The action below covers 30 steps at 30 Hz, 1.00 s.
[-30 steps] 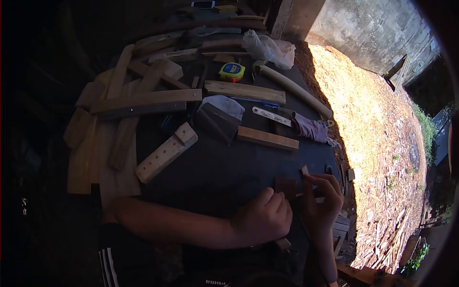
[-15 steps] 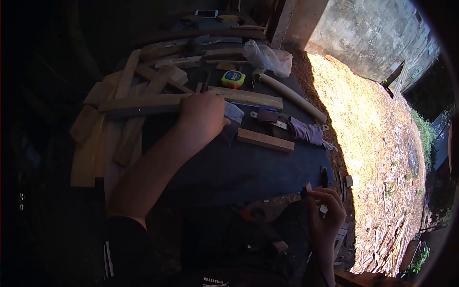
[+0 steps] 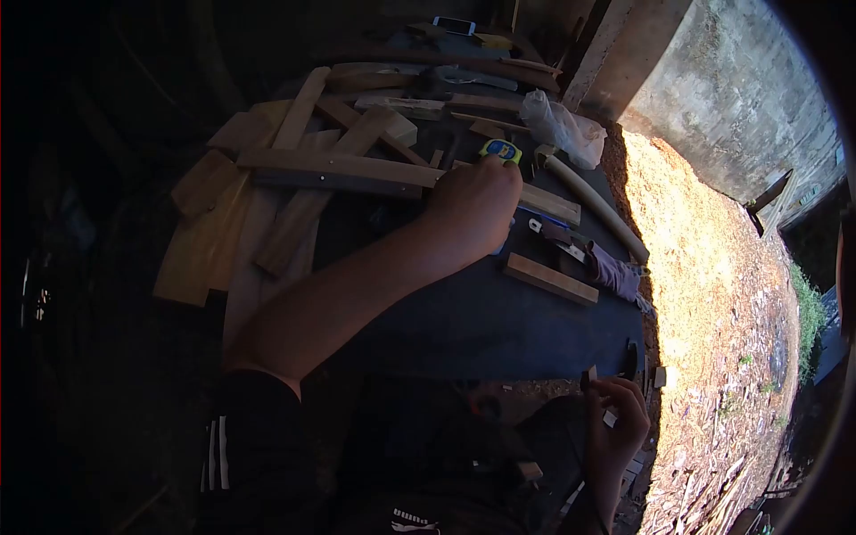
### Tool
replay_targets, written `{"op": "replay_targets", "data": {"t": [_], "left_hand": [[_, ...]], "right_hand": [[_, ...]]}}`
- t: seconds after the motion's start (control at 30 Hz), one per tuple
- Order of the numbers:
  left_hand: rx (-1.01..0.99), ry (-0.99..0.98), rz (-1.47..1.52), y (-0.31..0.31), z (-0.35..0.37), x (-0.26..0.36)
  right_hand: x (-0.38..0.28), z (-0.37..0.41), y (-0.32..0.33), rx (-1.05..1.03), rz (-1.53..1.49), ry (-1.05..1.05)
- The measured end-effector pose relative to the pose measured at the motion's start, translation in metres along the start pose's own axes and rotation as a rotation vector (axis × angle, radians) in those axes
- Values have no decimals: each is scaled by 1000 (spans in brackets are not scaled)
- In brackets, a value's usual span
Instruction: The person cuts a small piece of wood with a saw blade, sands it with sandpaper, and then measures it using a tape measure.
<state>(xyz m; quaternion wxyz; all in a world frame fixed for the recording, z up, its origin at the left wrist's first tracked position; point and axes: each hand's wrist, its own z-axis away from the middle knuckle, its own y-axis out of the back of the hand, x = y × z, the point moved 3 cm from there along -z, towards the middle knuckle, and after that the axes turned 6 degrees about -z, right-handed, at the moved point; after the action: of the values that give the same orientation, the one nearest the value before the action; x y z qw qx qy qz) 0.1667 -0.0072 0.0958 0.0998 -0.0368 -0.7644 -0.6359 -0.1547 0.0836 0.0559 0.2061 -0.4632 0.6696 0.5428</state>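
Observation:
My left hand [image 3: 477, 203] reaches over the middle of the dark table, back of the hand up. Its knuckles overlap the lower edge of a yellow-green tape measure [image 3: 501, 151], and its fingers are hidden beneath. Under and beside this hand run a long wooden strip [image 3: 374, 172] and a pale wooden batten [image 3: 551, 203]. Low on the right, my right hand [image 3: 617, 415] pinches a small wooden piece [image 3: 589, 376] between thumb and fingers, near the table's front edge. A short wooden block [image 3: 551, 278] lies between the two hands.
Crossed boards [image 3: 290, 227] pile up at the left. A clear plastic bag [image 3: 563, 129], a curved-handled tool [image 3: 593, 205] and a purple cloth-wrapped tool [image 3: 611, 270] lie along the right side. A phone [image 3: 454, 26] sits at the back; sunlit shavings [image 3: 704, 330] cover the ground.
The view has shifted, so the table appears further right and lower. My left hand has moved right and away from me, up to the tape measure. My right hand still pinches the small wooden piece.

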Motion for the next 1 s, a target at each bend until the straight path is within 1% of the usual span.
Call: {"op": "replay_targets", "data": {"t": [0.1, 0.2, 0.3, 0.4, 0.5, 0.53, 0.63, 0.67, 0.77, 0.83, 0.9, 0.97, 1.0], "left_hand": [[43, 15, -22, 11, -4, -6], [197, 13, 124, 29, -6, -19], [347, 33, 86, 50, 1, -27], [439, 27, 124, 66, 13, -37], [510, 186, 124, 79, 36, -52], [518, 265, 105, 83, 42, -59], [683, 405, -21, 91, 48, -75], [688, 413, -47, 98, 48, -81], [724, 455, -145, 122, 50, -117], [733, 510, -185, 146, 69, -151], [709, 635, -224, 164, 95, -198], [662, 776, -56, 169, 123, -264], [634, 825, 130, 161, 138, -291]], "right_hand": [[2, 2, -2, 1, -7, -18], [4, 3, -2, 0, -9, -17], [7, 4, 0, -10, 25, -20], [12, 2, 2, -8, 14, -11], [15, 2, 3, 2, -15, 6], [16, 1, 4, 7, -23, 8], [20, 0, 2, -19, -5, 30], [18, -1, 0, -29, -24, 46], [15, -1, -2, -37, -72, 80], [16, 0, 2, -30, -91, 87], [23, 1, 10, -13, -88, 67], [31, 3, 16, 9, -89, 48], [35, 3, 18, 16, -89, 41]]}}
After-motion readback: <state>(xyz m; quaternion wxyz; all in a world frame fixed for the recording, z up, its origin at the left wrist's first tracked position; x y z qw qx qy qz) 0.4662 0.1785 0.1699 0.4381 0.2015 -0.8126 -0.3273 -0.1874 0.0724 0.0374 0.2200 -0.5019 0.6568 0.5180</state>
